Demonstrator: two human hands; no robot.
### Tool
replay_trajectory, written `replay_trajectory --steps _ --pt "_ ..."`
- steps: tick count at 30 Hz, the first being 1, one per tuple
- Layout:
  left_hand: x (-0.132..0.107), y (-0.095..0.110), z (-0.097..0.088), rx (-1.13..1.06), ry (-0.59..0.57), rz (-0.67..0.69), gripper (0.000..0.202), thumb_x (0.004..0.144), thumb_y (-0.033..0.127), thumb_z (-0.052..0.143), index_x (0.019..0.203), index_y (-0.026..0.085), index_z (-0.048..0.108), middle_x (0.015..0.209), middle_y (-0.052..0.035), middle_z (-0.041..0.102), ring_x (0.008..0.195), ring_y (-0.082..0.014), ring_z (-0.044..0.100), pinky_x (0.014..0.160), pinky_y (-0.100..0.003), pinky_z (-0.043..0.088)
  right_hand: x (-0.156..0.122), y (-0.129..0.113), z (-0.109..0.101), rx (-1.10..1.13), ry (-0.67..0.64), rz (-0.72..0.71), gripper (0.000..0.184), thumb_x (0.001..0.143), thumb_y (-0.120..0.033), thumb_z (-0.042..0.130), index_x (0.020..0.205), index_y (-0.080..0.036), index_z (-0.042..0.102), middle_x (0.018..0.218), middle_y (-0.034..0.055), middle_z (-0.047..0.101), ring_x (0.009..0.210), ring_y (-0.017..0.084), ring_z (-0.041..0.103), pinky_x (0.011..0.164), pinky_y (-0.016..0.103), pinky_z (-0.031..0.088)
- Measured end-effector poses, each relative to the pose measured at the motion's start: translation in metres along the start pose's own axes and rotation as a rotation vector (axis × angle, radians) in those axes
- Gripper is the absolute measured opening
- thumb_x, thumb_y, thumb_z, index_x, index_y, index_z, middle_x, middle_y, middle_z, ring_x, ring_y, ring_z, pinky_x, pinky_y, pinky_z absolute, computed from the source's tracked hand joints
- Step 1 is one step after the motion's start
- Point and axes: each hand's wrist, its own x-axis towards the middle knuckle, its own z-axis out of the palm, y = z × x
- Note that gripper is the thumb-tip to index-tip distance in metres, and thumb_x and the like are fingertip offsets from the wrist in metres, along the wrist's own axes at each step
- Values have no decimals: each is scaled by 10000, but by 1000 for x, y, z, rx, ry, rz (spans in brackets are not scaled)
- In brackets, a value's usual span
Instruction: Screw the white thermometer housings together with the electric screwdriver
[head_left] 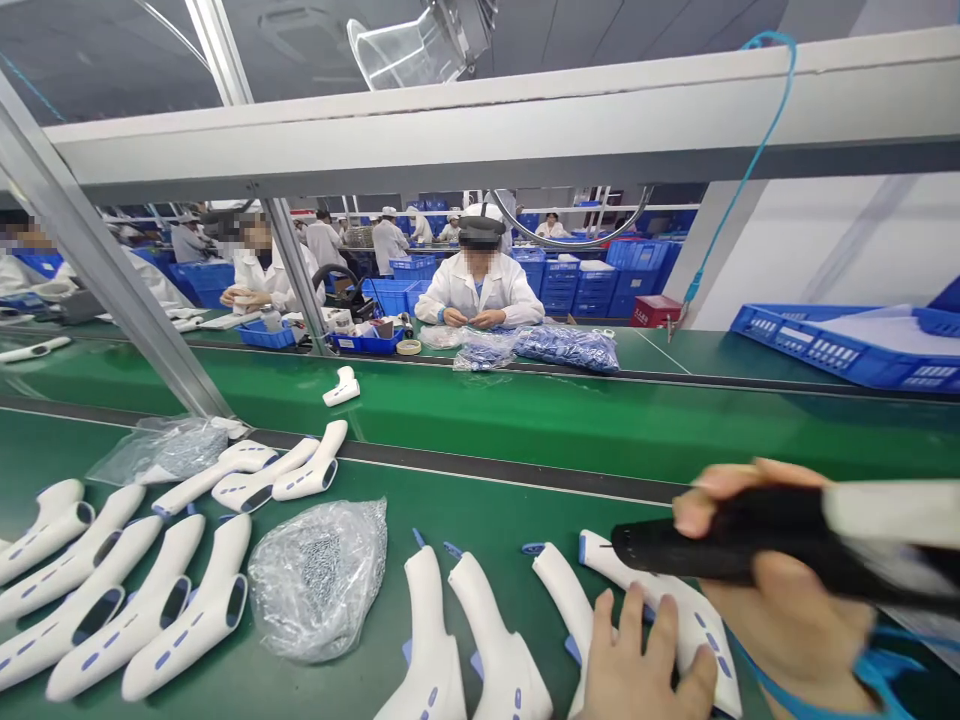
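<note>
In the head view, a black electric screwdriver [720,550] is clasped in the right hand [787,600], its long axis level, tip pointing left. The left hand [645,670], fingers apart, is pressed flat on a white thermometer shell [675,610] at the near right of the green surface [525,510]. Four shells are lined up there; no writing can be read.

This is a factory assembly line: a long green belt [525,410], workers in white coats [480,285], stacked blue crates [592,285] and many white housings [180,610] in rows.
</note>
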Motion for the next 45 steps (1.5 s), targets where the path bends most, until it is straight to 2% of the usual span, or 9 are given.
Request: replay_trajectory --steps 4,8,13,21,29,34,37,40,45 --pt "18 1 11 222 6 -37 574 801 352 570 1332 223 393 1461 -87 198 1337 -401 71 1026 -656 94 6 32 9 46 -105 53 350 829 -378 727 1088 -233 542 901 64 535 630 158 534 574 251 509" --pt "12 -2 10 282 -23 14 654 805 390 557 1380 230 290 1482 -77 100 1343 -384 11 1048 -615 79 1 46 9 18 -107 69 365 816 -360 745 1084 -222 540 904 66 537 629 161 540 560 243 502" --pt "7 -3 5 281 -49 23 664 816 379 547 1391 219 256 1484 -76 52 1346 -363 -26 1060 -597 56 -2 50 9 -12 -130 82 366 817 -356 747 1088 -227 538 913 61 534 630 155 539 571 241 506" --pt "17 -13 25 151 128 54 763 639 329 736 1317 190 415 1444 -120 213 1329 -413 86 1041 -636 83 -6 54 7 1 -162 118 374 813 -352 749 1103 -241 540 914 59 535 653 158 535 585 240 512" --pt "14 -5 12 107 39 47 792 626 251 754 1326 152 396 1449 -164 174 1321 -438 66 1021 -663 58 -3 54 9 25 -225 129 300 837 -292 735 1071 -251 552 848 21 558 661 127 548 639 191 506" --pt "17 -9 18 77 71 58 847 604 288 775 1338 146 377 1447 -185 186 1317 -450 73 1016 -670 45 4 57 13 39 -248 154 281 817 -306 751 1019 -239 567 797 14 569 621 122 554 598 176 502" --pt "20 -14 27 44 92 50 848 593 318 781 1334 186 390 1451 -173 176 1310 -469 71 1001 -690 42 7 61 11 53 -215 151 276 827 -310 735 1029 -242 560 789 5 561 615 112 537 600 172 490" --pt "20 -16 27 17 134 46 805 639 395 735 1342 237 376 1456 -150 163 1313 -468 63 988 -700 21 7 64 8 60 -197 143 272 830 -292 723 1036 -244 553 778 4 557 611 118 530 588 185 486" --pt "18 -10 16 36 42 21 786 693 460 657 1361 199 336 1460 -162 155 1320 -456 42 989 -685 -31 4 60 11 53 -166 107 280 813 -289 724 1045 -257 569 841 29 589 613 144 552 586 240 498"
